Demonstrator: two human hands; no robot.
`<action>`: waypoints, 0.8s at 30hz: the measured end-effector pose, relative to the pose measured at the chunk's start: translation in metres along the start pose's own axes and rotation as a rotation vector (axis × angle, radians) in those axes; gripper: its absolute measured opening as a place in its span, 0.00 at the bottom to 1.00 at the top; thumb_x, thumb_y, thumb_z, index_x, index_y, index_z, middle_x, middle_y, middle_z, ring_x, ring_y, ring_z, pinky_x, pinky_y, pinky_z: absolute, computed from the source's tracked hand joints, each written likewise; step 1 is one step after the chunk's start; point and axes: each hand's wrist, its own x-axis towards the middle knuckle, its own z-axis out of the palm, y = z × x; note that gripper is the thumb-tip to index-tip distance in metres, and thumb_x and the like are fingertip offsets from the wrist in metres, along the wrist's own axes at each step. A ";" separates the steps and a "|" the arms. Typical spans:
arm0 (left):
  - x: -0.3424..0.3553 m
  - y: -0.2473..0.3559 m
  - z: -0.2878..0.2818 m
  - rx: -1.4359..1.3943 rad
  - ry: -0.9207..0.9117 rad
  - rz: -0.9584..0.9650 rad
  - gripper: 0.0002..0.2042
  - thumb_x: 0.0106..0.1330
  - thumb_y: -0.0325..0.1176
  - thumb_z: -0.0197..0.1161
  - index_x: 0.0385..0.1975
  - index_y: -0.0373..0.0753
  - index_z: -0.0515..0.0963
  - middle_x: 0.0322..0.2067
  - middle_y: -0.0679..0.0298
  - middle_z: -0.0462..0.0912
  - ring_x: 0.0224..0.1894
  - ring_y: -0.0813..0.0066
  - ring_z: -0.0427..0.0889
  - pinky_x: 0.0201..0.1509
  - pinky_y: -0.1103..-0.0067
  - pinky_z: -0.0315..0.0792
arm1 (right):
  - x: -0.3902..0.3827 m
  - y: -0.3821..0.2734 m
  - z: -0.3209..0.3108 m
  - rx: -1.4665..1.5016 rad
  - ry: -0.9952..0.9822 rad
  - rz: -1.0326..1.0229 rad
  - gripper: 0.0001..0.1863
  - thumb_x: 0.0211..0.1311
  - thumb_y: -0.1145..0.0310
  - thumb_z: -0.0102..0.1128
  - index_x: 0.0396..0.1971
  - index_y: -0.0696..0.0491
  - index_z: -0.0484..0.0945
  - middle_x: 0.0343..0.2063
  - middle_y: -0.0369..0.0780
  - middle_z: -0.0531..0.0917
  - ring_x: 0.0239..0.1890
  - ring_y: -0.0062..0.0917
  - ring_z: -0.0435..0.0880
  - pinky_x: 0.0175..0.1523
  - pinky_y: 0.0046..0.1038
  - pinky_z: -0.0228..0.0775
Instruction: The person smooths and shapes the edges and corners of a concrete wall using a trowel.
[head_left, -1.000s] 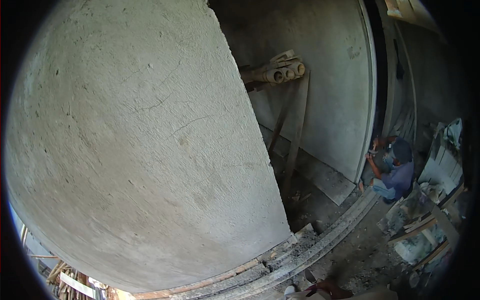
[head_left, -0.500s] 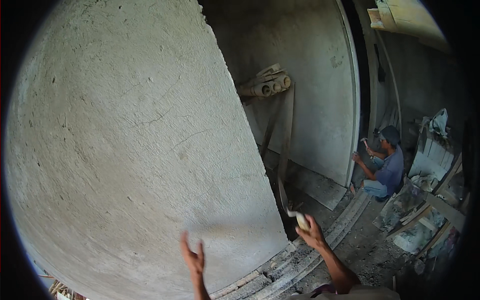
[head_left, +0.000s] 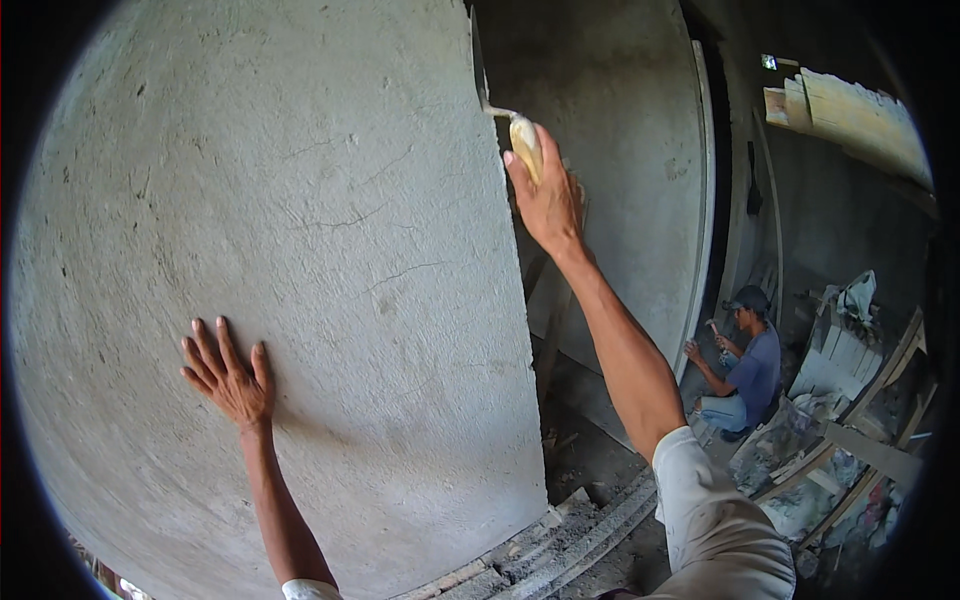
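Note:
A large grey plastered wall (head_left: pixel 360 300) fills the left and middle, with fine cracks and a rough right edge. My left hand (head_left: pixel 235 380) rests on its face with the fingers spread, holding nothing. High up at the wall's right edge, my right hand (head_left: pixel 552 200) grips a trowel (head_left: pixel 525 140) by its pale handle. The trowel's thin metal blade stands almost upright along that edge, seen nearly side-on, and its bent neck joins the handle just above my fingers.
A co-worker (head_left: pixel 748 365) squats at the right with a hammer, beside another wall panel (head_left: pixel 640 200). Wooden planks and rubbish bags (head_left: pixel 800 500) lie at the lower right. Rubble and long strips (head_left: pixel 600 530) run along the wall's foot. A torn board (head_left: pixel 855 115) juts in at the upper right.
My right hand has lifted the trowel from low down up to the top of the wall's edge. My left hand has moved up and left and now lies flat on the wall.

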 end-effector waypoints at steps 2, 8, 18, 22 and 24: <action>-0.001 -0.006 0.001 0.006 0.004 -0.001 0.32 0.73 0.60 0.46 0.73 0.51 0.61 0.77 0.62 0.49 0.79 0.58 0.39 0.78 0.56 0.26 | 0.005 -0.001 0.011 -0.016 0.013 0.047 0.31 0.69 0.55 0.59 0.66 0.50 0.63 0.50 0.55 0.81 0.50 0.54 0.82 0.50 0.46 0.76; -0.006 -0.005 0.002 -0.017 0.001 0.000 0.32 0.73 0.59 0.47 0.73 0.52 0.61 0.77 0.63 0.49 0.79 0.59 0.38 0.79 0.57 0.26 | 0.017 0.047 0.008 -0.319 -0.057 0.012 0.30 0.70 0.52 0.56 0.66 0.49 0.61 0.50 0.56 0.81 0.48 0.55 0.83 0.48 0.48 0.75; -0.004 0.000 0.007 -0.048 0.035 0.008 0.31 0.73 0.58 0.48 0.73 0.53 0.61 0.77 0.64 0.50 0.79 0.60 0.40 0.78 0.57 0.27 | 0.020 0.018 0.011 -0.014 0.045 0.035 0.29 0.70 0.51 0.55 0.64 0.47 0.63 0.44 0.57 0.83 0.45 0.61 0.81 0.48 0.52 0.74; -0.001 0.001 0.005 -0.058 0.037 -0.001 0.31 0.73 0.58 0.48 0.73 0.54 0.62 0.77 0.64 0.50 0.79 0.59 0.40 0.78 0.57 0.27 | 0.029 0.006 0.012 -0.069 -0.105 0.201 0.29 0.70 0.52 0.56 0.64 0.50 0.64 0.44 0.56 0.84 0.48 0.58 0.82 0.50 0.49 0.74; -0.004 -0.001 0.006 -0.067 0.032 -0.007 0.31 0.73 0.59 0.48 0.73 0.54 0.62 0.77 0.64 0.50 0.79 0.60 0.40 0.78 0.57 0.27 | 0.031 0.016 0.014 -0.123 -0.200 0.194 0.28 0.70 0.52 0.56 0.64 0.49 0.63 0.43 0.56 0.84 0.47 0.59 0.82 0.50 0.50 0.74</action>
